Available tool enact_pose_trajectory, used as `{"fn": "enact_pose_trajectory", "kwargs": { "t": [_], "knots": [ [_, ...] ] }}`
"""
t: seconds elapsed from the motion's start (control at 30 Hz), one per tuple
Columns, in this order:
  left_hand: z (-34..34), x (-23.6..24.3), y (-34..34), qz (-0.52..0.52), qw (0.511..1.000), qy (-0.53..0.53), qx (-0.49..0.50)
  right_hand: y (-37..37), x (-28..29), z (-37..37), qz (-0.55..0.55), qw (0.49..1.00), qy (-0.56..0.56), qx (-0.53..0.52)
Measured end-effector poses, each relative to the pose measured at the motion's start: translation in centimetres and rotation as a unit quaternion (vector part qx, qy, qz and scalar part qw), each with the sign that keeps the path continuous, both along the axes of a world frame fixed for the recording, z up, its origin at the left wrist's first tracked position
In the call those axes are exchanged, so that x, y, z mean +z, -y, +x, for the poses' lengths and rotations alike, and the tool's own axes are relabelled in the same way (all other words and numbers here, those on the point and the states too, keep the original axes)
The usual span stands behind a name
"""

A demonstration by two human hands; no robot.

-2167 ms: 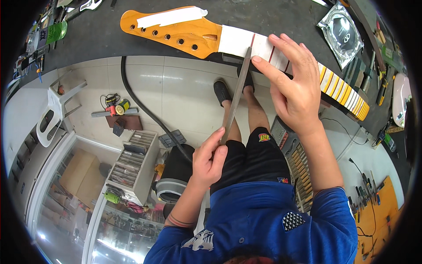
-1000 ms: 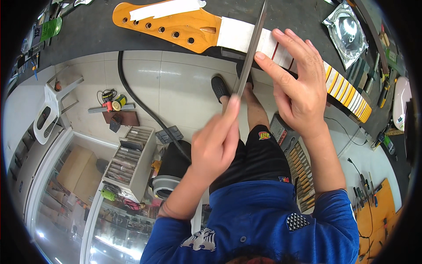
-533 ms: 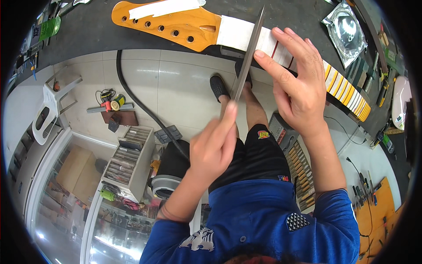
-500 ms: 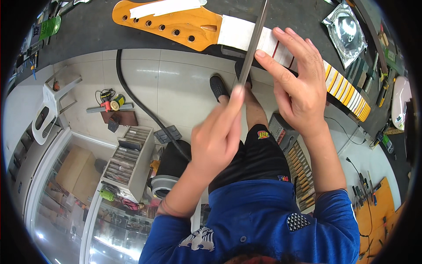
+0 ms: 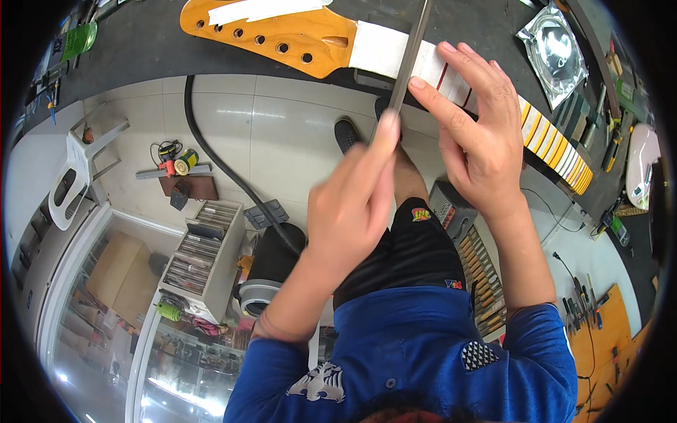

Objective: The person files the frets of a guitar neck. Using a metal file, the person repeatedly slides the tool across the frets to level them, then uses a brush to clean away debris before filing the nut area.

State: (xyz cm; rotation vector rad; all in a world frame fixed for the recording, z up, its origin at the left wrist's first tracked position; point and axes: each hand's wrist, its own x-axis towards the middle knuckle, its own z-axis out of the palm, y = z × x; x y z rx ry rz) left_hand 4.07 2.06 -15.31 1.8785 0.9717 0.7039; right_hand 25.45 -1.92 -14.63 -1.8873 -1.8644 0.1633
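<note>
A guitar neck lies across the dark workbench; its amber headstock [image 5: 271,35] has several peg holes and a strip of white tape. White masking covers much of the fretboard [image 5: 377,51], with yellow bands between white strips toward the right end. My left hand [image 5: 352,194], slightly blurred, is closed round the near end of a long, thin grey metal file [image 5: 411,60]. The file crosses the neck near the headstock, its far end beyond the top edge. My right hand [image 5: 483,123] rests with fingers spread on the masked fretboard, index fingertip close beside the file.
A clear packet with a coiled item [image 5: 555,53] lies on the bench [image 5: 134,53] at the right, near hand tools. Below are a black hose [image 5: 218,166], a rack of flat pieces [image 5: 201,257], a white chair [image 5: 74,176] and a power tool [image 5: 174,161].
My left hand has moved away from me, up toward the neck, and the file has slid with it. My right hand stays in place.
</note>
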Motion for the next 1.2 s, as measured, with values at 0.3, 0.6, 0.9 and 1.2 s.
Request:
{"fn": "enact_pose_trajectory", "kwargs": {
  "t": [0.3,0.6,0.9,1.2],
  "knots": [
    [-9.4,-0.1,7.4,-0.024,0.997,-0.054,-0.04,0.1,0.4,0.2,-0.016,1.0,0.0,0.001],
    [-9.5,0.2,7.9,0.067,0.996,-0.061,-0.017,0.2,0.6,0.1,-0.023,1.0,-0.012,0.002],
    [-9.2,0.3,7.8,0.064,0.994,-0.09,-0.016,0.4,0.6,0.4,-0.034,0.999,-0.013,0.016],
    [-8.2,1.0,7.3,0.066,0.992,-0.103,-0.028,0.1,0.6,0.1,-0.017,1.0,-0.015,-0.004]
  ]
}}
